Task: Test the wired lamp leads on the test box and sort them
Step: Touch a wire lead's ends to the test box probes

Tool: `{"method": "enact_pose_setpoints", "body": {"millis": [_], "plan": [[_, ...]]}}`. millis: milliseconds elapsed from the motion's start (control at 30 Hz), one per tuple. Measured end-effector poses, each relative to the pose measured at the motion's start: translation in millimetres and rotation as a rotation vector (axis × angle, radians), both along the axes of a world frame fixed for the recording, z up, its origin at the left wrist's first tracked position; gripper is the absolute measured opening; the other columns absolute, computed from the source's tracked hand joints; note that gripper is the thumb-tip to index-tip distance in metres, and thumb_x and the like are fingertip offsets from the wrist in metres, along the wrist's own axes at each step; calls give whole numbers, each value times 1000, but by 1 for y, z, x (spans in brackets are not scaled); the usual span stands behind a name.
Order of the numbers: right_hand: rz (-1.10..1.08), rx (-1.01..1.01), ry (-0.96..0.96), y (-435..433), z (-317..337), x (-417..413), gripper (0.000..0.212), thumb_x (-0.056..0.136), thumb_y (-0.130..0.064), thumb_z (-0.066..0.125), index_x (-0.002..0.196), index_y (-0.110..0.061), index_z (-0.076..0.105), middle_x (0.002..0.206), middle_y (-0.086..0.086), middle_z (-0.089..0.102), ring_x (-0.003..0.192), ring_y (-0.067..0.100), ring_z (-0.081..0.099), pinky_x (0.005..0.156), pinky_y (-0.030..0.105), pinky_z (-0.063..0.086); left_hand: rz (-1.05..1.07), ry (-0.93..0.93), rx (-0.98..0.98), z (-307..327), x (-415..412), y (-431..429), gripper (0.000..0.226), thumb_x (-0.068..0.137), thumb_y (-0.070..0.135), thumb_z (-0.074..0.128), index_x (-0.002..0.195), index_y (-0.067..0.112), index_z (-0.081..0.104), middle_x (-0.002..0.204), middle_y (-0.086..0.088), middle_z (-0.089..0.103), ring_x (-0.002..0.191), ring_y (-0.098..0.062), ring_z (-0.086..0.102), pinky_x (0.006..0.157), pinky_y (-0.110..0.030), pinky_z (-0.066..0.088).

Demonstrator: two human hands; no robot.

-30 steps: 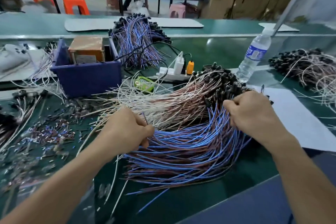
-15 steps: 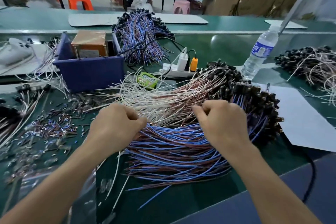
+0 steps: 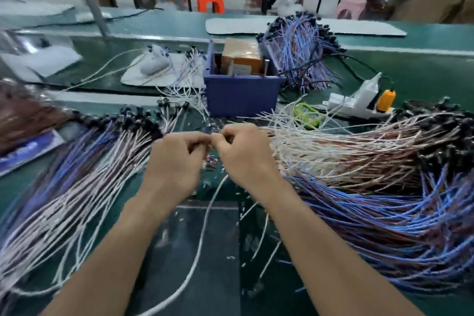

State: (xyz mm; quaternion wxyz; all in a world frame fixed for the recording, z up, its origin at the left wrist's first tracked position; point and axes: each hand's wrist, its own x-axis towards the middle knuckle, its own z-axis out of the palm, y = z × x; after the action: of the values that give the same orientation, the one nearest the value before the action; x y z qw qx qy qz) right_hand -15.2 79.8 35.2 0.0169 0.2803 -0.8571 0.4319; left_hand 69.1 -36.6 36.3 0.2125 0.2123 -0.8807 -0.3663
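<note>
Now, both grips, left hand (image 3: pixel 174 161) and right hand (image 3: pixel 246 156), tight around 1 white lead (image 3: pixel 205 226), tail downward.

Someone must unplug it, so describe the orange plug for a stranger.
Find the dark blue bin on the green bench. Right of it lies a white power strip; the orange plug stands at its right end. It is the only orange piece on it, beside a white adapter.

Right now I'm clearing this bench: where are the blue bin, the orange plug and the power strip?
blue bin (image 3: pixel 242 96): head view, front wall.
orange plug (image 3: pixel 386 100): head view, its body.
power strip (image 3: pixel 343 104): head view, white casing.
</note>
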Motion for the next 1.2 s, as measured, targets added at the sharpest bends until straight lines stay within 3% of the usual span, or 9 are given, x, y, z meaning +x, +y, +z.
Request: {"method": "enact_pose_setpoints", "body": {"millis": [133,267,400,600,700,767,833,1000,1200], "plan": [[125,36,-43,-54,-4,7,13,89,-22,68,80,-18,76,69,-8,70,66,11,62,61,26,41,238,-75,-219,4,21,-56,25,93,16,65,104,31,82,101,8,80,93,-19,73,87,-35,57],[178,17,-152,-84,-18,15,15,91,-16,67,83,-25,76,72,-16,71,67,2,66,59,20,51,464,-140,-213,2,33,-105,25,92,17,65,106,30,81,103,3,80,95,-23,73,87,-34,56],[186,6,-169,-83,-32,14,26,90,-13,69,79,-36,74,73,-22,71,69,-1,66,60,20,53,451,-115,-133,-17,35,-110,14,88,32,74,100,34,81,94,8,80,91,-18,74,84,-33,58],[196,-18,-193,-73,-33,1,27,89,-7,68,83,-32,78,74,-25,72,70,-3,67,60,13,51,460,-226,-223,-30,28,-110,56,84,51,78,136,36,62,118,2,71,104,-19,65,92,-37,54],[202,-33,-213,-74,-34,2,26,90,-9,68,82,-32,77,75,-24,72,71,-2,68,59,12,49,492,-191,-266,-29,26,-102,67,86,56,75,141,24,55,129,-2,62,116,-21,58,98,-37,48],[205,-49,-242,-73,-34,2,25,90,-11,69,83,-33,77,76,-23,73,71,0,69,62,17,54,417,-348,-366,-29,28,-99,66,90,65,61,140,23,50,131,2,55,119,-19,52,99,-37,45],[211,-60,-254,-71,-34,2,25,90,-12,69,83,-34,77,76,-22,73,71,1,69,62,18,55,321,-448,-438,-33,31,-100,56,96,60,54,136,22,47,125,2,50,113,-18,48,96,-34,43],[212,-69,-275,-71,-31,2,25,89,-10,68,80,-32,77,71,-21,71,62,4,66,53,14,47,267,-380,-341,-32,11,-105,31,103,26,56,132,16,50,110,2,43,94,-13,38,83,-26,30],[220,-82,-295,-70,-30,4,22,89,-11,68,83,-30,78,74,-21,72,68,1,67,57,12,48,343,-302,-183,-33,-34,-111,36,102,20,55,136,12,54,130,-9,55,116,-27,53,97,-37,41]]}}
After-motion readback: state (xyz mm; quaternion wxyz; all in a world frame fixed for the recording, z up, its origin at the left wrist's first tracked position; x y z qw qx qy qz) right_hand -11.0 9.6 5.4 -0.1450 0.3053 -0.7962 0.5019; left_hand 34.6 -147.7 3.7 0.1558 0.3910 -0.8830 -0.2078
